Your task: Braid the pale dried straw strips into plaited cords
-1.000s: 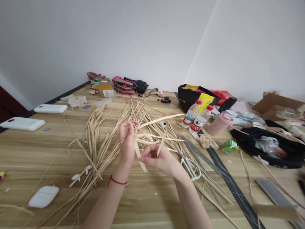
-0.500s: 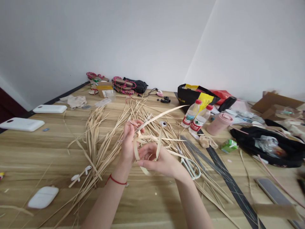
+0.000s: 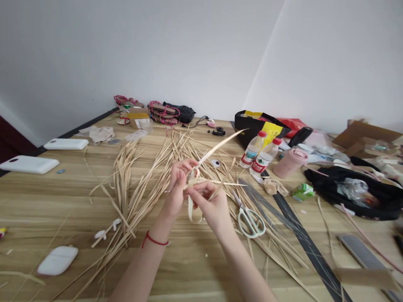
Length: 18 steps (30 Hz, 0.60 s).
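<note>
Above the middle of the table, my left hand point(image 3: 178, 186) is closed on a small woven straw piece point(image 3: 197, 180), with thin wire ends poking out by the fingers. A pale flat straw strip point(image 3: 220, 147) sticks out from it to the upper right. My right hand point(image 3: 211, 206) pinches a straw strip against the piece, close to the left fingers; part of that strip hangs in a loop point(image 3: 190, 208) below. The fingers hide much of the weave. Long loose straw strips point(image 3: 151, 184) lie beneath and around both hands.
Scissors point(image 3: 251, 221) with pale green handles lie right of my right hand. Two water bottles point(image 3: 263, 158), a pink cup point(image 3: 290, 162) and a black bag point(image 3: 352, 193) stand farther right. White earbuds point(image 3: 100, 235) and a white case point(image 3: 58, 260) lie at left.
Both hands have shifted slightly right and drawn together. My right fingers, earlier curled more loosely round the loop, now pinch close to the woven piece. The hanging loop looks smaller.
</note>
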{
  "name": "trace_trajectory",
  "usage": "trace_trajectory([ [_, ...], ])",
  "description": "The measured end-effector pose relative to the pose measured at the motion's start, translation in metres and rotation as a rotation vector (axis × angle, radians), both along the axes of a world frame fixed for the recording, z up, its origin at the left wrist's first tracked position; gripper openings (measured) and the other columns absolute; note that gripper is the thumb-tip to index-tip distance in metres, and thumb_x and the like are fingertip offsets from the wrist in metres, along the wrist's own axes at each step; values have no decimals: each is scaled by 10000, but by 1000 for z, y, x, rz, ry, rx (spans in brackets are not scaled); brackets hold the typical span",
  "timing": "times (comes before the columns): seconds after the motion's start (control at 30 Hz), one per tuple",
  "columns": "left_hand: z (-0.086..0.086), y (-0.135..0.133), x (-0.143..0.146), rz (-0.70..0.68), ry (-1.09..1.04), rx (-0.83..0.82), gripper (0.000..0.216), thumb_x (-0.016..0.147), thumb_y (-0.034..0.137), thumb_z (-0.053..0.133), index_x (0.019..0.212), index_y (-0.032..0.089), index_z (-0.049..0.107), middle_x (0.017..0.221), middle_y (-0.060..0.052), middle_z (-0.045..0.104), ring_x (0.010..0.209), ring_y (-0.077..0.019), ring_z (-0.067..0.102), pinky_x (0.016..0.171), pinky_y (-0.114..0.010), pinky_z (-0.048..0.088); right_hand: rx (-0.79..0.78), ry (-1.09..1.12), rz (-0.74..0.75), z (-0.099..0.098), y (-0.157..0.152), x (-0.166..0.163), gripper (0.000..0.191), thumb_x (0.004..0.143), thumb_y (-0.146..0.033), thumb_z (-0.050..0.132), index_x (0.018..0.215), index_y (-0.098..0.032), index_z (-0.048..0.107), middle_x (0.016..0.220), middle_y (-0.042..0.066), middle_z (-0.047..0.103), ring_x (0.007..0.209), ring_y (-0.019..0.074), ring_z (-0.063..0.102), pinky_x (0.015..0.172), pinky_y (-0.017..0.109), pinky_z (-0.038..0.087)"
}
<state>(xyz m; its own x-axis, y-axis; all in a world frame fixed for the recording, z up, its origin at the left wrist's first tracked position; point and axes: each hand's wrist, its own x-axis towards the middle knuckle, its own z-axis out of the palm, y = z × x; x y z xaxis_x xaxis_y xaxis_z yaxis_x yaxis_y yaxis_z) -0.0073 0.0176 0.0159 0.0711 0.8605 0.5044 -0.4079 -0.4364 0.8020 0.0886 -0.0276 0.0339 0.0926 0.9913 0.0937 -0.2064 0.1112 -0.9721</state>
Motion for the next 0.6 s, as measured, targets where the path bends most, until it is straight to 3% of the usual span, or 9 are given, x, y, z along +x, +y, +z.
trace_trajectory([
  [0.13,1,0,-3,55,99,68,271,900,505,417,937,249,501,1105,-85,554,841,-178,561,732,-335,504,9,21,-54,5,-1,3,284,649,-371,773,671,-171,573,572,-12,594,461,98,520,453,236,437],
  [0.3,1,0,-4,83,182,116,293,899,516,401,944,256,529,1112,-97,570,979,-229,553,884,-422,464,-13,133,-22,11,1,13,344,685,-474,715,810,-176,597,691,7,624,573,126,579,538,264,489],
  [0.43,3,-3,-2,52,224,139,296,900,505,403,939,253,553,1098,-105,565,956,-228,556,901,-423,460,-62,96,-43,9,5,19,279,630,-386,771,701,-169,611,580,-24,572,512,94,499,511,236,426],
  [0.6,7,-7,3,-3,202,133,193,912,411,445,908,243,540,1125,-95,549,980,-217,565,892,-409,477,-134,429,32,7,10,23,185,632,-289,754,671,-170,619,621,-19,573,530,83,470,499,220,391],
])
